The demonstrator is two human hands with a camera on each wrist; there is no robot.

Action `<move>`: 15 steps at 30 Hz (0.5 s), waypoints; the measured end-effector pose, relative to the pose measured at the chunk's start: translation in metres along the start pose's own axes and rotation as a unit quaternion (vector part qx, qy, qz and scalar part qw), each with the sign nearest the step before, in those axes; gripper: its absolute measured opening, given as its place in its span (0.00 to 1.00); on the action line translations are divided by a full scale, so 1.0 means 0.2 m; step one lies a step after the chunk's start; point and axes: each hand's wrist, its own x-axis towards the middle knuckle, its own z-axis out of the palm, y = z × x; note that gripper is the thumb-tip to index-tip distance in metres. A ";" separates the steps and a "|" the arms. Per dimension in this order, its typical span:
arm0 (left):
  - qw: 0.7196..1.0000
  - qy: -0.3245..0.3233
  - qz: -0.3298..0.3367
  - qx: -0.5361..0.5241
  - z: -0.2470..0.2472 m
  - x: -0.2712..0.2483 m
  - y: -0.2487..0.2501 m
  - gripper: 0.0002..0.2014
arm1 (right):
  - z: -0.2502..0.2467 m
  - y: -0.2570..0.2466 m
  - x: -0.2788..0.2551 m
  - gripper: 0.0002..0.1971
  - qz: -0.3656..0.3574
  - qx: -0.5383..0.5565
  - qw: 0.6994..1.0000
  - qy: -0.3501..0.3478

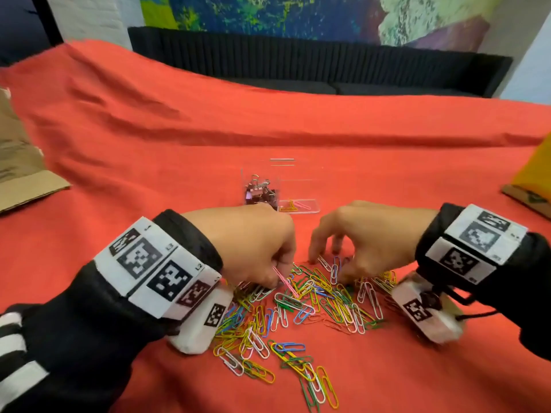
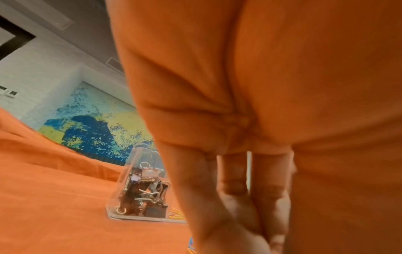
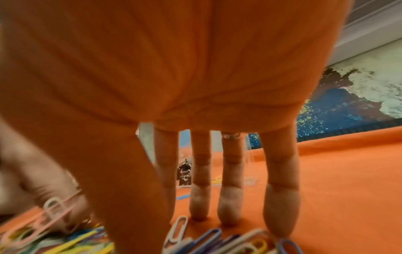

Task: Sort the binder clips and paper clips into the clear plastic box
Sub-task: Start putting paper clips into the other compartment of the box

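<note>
1. Paper clips (image 1: pixel 298 305), a big loose pile of coloured wire ones (yellow, green, blue, white, pink), are still spread over the red cloth (image 1: pixel 179 120) near its front edge, so most of the sorting is left to do, I'd say.
2. Leftmost thing on the cloth is a flat piece of brown cardboard (image 1: pixel 21 174) at the left edge, not involved.
3. Left hand (image 1: pixel 253 248) is down at the left side of the pile with its fingers curled, pinching a pink paper clip (image 1: pixel 284 280). There may be more clips in that grip, can't tell.
4. Clear plastic box (image 1: pixel 301 186) sits further back, about mid-cloth, just beyond the gap between the two hands. Its left compartment already holds a heap of dark and pinkish binder clips (image 1: pixel 261 190). I don't see any binder clips left in the pile, so that half looks done.
5. Right compartment of the box only has a few yellow and pink paper clips on the bottom, so that part has barely started.
6. Right hand (image 1: pixel 357 239) is at the right of the pile, fingers spread and pointing down, fingertips (image 3: pixel 226 214) touching the cloth among the clips. It isn't gripping anything that I can see.
</note>
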 end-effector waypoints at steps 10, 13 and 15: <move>0.964 0.168 0.005 -0.206 -0.17 0.01 -0.08 0.03 | 0.02 0.05 -0.04 0.10 0.036 0.005 0.999 0.033; 0.952 0.209 -0.007 -0.225 -0.23 0.08 -0.12 0.03 | 0.02 0.05 -0.03 0.08 0.038 0.010 0.999 0.037; 0.942 0.249 -0.016 -0.227 -0.28 0.14 -0.14 0.03 | 0.02 0.05 -0.03 0.08 0.037 0.013 0.998 0.038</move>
